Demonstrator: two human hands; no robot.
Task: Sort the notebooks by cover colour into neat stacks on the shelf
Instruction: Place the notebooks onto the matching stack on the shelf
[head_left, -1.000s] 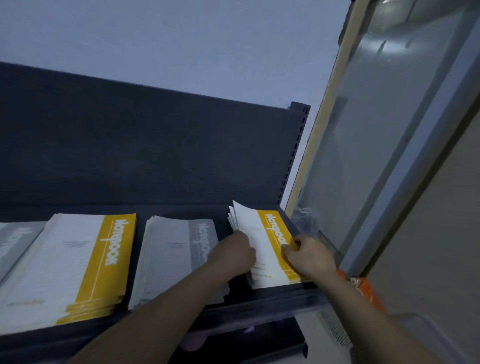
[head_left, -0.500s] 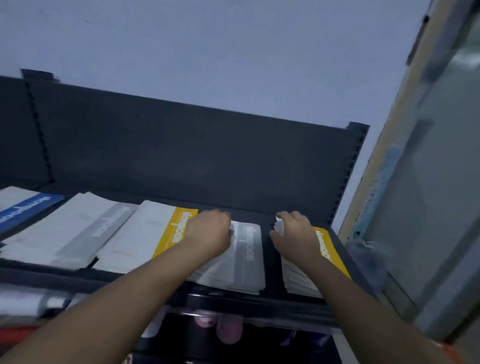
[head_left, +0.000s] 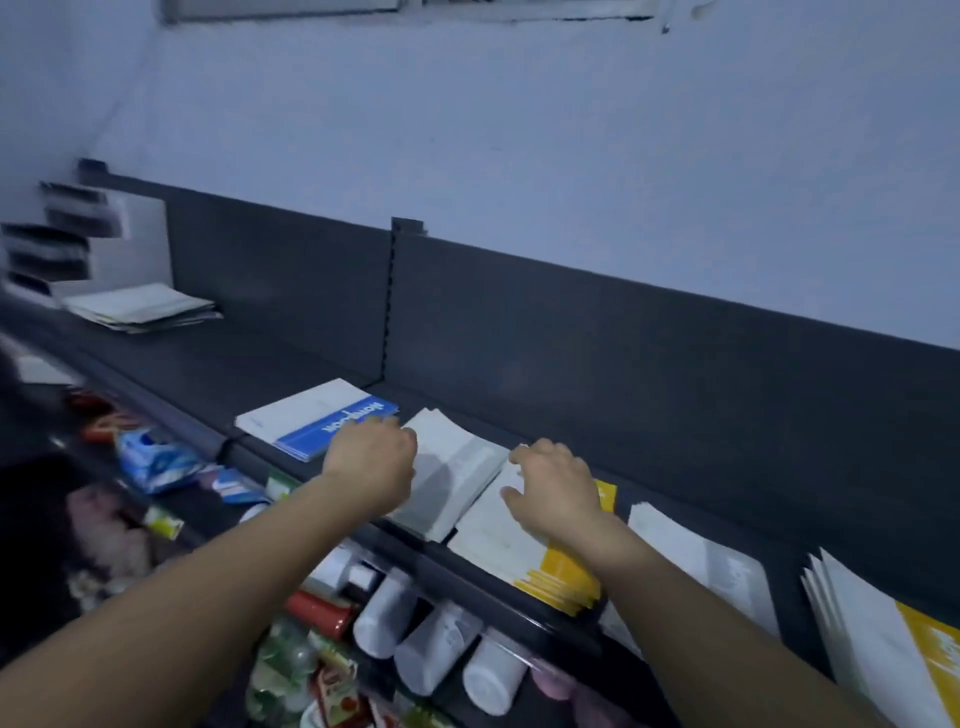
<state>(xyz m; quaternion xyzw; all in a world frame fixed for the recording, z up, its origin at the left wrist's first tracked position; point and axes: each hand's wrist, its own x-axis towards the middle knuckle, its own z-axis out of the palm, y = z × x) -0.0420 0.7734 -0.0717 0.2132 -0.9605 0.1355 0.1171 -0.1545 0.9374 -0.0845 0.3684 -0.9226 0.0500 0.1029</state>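
Shelf (head_left: 571, 415): left hand (head_left: 371, 462) seemingly grips grey stack (head_left: 457, 467); right hand (head_left: 558, 486) lies relaxed on yellow stack (head_left: 561, 577).

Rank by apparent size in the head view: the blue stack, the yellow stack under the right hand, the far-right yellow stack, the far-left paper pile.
1. far-right yellow stack, nearest and cropped, so unsure
2. yellow stack under the right hand
3. blue stack
4. paper pile, farthest

Bare shelf (head_left: 197, 371) left of blue stack (head_left: 311, 418)
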